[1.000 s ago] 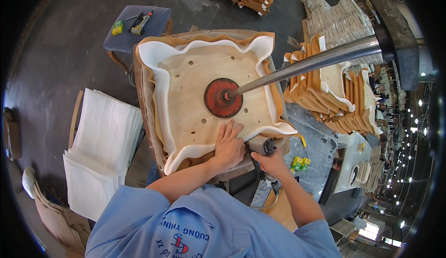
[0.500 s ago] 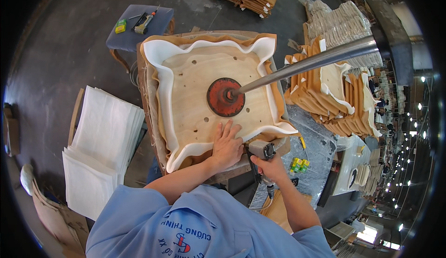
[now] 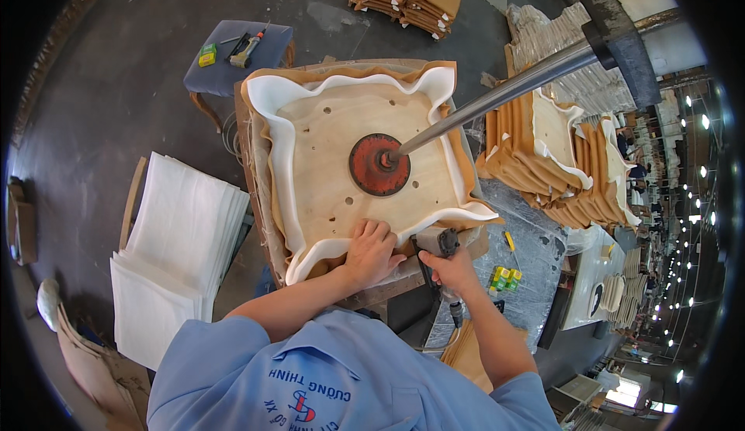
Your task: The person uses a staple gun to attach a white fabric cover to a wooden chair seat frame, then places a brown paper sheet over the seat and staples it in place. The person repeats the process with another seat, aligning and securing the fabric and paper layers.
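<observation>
A square wooden seat panel (image 3: 310, 144) lies face up, with white padding (image 3: 285, 190) and a brown cover (image 3: 268, 171) standing up around its rim. Pressing on the panel's middle is a round red disc (image 3: 366, 175) at the end of a metal rod (image 3: 497, 93). My left hand (image 3: 371, 254) is closed over the near edge of padding and cover, its fingertips toward the wood. In my right hand (image 3: 452, 270) is a pneumatic staple gun (image 3: 436, 243), gripped by the handle, its nose beside the near edge, right of my left hand.
A blue stool (image 3: 213, 78) at the far left bears another staple gun (image 3: 247, 51) and a small green-yellow box (image 3: 207, 55). White sheets (image 3: 174, 237) are stacked at left. Upholstered panels (image 3: 520, 144) pile up at right, above a plastic-covered table (image 3: 520, 252) with green-yellow boxes (image 3: 504, 278).
My left hand has drawn back toward me, its spread fingers now curled together over the near edge. The staple gun has shifted slightly; the whole view has tilted a little.
</observation>
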`<state>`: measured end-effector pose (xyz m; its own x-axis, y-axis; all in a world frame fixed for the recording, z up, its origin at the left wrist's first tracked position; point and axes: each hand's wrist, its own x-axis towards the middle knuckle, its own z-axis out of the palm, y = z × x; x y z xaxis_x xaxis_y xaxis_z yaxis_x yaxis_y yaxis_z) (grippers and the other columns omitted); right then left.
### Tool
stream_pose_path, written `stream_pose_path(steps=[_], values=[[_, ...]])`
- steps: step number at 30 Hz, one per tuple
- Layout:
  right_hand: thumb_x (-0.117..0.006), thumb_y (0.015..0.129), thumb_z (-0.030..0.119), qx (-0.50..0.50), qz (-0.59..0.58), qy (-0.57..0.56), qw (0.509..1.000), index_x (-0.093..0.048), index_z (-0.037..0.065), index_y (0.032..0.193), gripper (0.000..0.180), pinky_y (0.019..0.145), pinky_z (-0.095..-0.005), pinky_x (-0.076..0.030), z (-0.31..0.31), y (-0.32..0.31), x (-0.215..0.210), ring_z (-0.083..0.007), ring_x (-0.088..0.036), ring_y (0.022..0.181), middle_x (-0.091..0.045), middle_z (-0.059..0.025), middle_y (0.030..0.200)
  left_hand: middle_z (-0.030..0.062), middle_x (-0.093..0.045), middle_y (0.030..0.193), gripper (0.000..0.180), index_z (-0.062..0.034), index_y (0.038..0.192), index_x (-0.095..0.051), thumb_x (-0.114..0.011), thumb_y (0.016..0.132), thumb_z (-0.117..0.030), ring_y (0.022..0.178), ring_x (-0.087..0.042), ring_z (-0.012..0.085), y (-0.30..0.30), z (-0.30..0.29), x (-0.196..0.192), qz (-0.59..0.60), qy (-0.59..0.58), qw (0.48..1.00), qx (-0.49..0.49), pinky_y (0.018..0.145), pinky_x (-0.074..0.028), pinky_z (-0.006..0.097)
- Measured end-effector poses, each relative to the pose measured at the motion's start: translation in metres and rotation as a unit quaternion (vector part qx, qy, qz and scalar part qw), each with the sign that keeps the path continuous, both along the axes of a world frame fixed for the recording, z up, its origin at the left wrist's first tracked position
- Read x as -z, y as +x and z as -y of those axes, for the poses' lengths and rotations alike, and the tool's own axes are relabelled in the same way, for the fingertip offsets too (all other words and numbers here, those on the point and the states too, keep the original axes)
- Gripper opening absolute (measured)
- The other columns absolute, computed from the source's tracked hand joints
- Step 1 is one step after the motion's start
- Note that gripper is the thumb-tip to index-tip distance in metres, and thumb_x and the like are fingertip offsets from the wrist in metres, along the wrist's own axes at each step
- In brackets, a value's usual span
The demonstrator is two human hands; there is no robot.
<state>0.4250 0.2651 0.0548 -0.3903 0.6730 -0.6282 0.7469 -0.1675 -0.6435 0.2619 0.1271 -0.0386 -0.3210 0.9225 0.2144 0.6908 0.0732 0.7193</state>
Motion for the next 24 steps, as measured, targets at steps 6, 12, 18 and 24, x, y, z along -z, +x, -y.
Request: stream_pose_path(steps=[6,12,18,24], values=[[-0.088,0.089,0.023,0.014,-0.035,-0.024,0.999,-0.071,-0.001,0.098,0.031,0.044,-0.0283,-0.045,0.0,0.004,-0.001,-0.0112,-0.059,0.049,-0.065,-0.002,0.07,0.0088,-0.059,0.106,0.021,-0.0093,0.087,-0.073,-0.081,0.086,-0.029,0.112,-0.054,0.0316,0.005,-0.01,0.006,-0.018,0.015,1.0,0.013,0.106,-0.038,0.049],[-0.089,0.09,0.022,0.035,-0.036,-0.067,0.996,-0.07,0.001,0.099,0.03,0.046,-0.0281,-0.045,0.014,0.011,-0.002,-0.0102,-0.058,0.051,-0.064,-0.0004,0.07,0.0071,-0.058,0.105,0.016,-0.0092,0.082,-0.074,-0.079,0.086,-0.024,0.112,-0.053,0.0307,0.007,-0.017,0.007,0.041,-0.028,0.999,-0.012,0.104,-0.037,0.049],[-0.087,0.09,0.02,0.012,0.014,-0.023,1.0,-0.07,0.001,0.102,0.029,0.046,-0.0281,-0.045,0.016,-0.007,0.0,-0.0098,-0.057,0.051,-0.063,-0.0005,0.069,0.0076,-0.058,0.107,0.016,-0.0089,0.084,-0.075,-0.079,0.085,-0.024,0.114,-0.053,0.0305,0.002,-0.016,0.008,0.044,-0.025,0.999,0.009,0.106,-0.037,0.049],[-0.086,0.091,0.018,0.023,-0.01,-0.055,0.998,-0.069,-0.001,0.115,0.035,0.047,-0.0277,-0.046,0.014,-0.003,-0.005,-0.0091,-0.057,0.052,-0.062,0.0002,0.07,0.0084,-0.059,0.112,0.015,-0.0097,0.085,-0.074,-0.08,0.085,-0.023,0.119,-0.053,0.0312,-0.014,-0.004,0.004,0.02,-0.005,1.0,0.013,0.116,-0.032,0.054]])
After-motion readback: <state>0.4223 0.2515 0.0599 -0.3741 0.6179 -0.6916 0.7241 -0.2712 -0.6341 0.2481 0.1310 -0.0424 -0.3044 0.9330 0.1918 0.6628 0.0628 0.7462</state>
